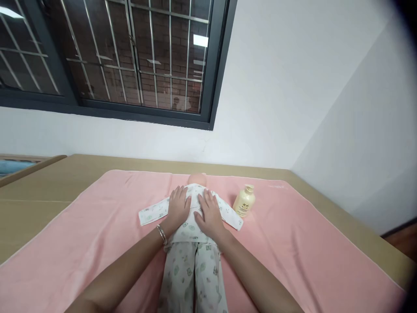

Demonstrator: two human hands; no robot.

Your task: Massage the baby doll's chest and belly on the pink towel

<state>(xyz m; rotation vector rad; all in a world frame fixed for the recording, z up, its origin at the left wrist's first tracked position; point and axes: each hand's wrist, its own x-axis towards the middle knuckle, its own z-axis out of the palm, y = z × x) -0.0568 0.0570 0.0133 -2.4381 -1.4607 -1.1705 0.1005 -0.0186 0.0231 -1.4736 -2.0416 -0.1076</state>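
Smoothing the doll's printed top (192,213), left hand (178,207) and right hand (210,213) lie flat, grip open and holding nothing; fastening its front likely calls for pinching fingertips.

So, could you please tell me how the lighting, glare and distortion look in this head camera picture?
Head view: soft, even light on the pink towel; ceiling lamps glare in the window; dark vignette at the right corners; straight edges bow from the wide lens; both hands, left hand and right hand, on the doll, look sharp; the bottle is slightly soft.
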